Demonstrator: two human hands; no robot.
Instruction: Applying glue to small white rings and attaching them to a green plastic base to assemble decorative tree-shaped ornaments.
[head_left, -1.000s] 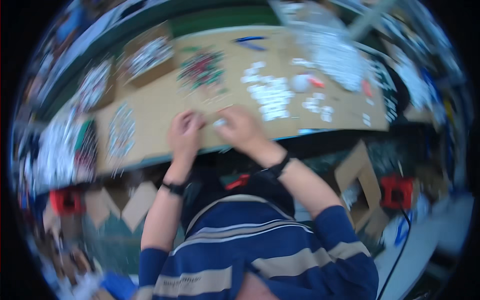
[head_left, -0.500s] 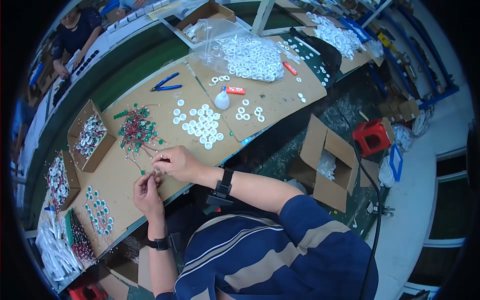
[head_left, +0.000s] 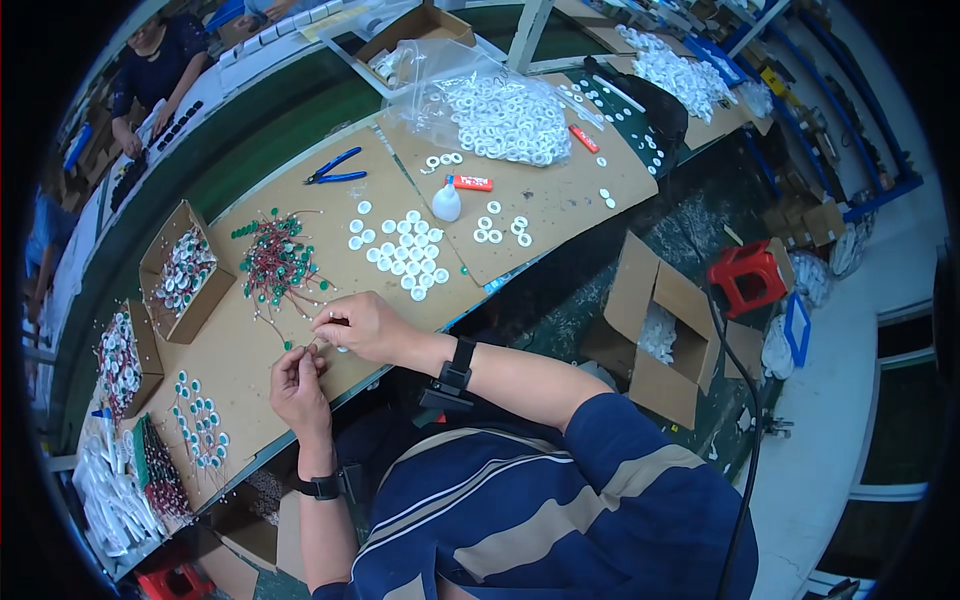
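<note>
Over the near edge of the cardboard-covered bench, my left hand [head_left: 300, 392] and my right hand [head_left: 362, 328] meet almost fingertip to fingertip. Both are closed in a pinch, and whatever they grip is too small to make out. A small white piece shows just under the right hand. Beside the left fingertips lies a green disc [head_left: 288, 345] on a thin red wire. Beyond the hands spreads a tangled pile of green discs with red wires [head_left: 278, 262]. To its right are several loose white round caps [head_left: 412, 255].
Two cardboard boxes [head_left: 205, 300] of wired parts stand at left, near laid-out wired discs [head_left: 205, 425]. Blue cutters [head_left: 335, 168], a white squeeze bottle [head_left: 446, 203] and a bag of white rings [head_left: 505, 115] lie farther back. An open carton [head_left: 655, 335] is on the floor; another person sits opposite.
The right hand has shifted very slightly right, and a small white piece now shows beneath it. The left hand stays nearly in place, its fingers still pinched.
</note>
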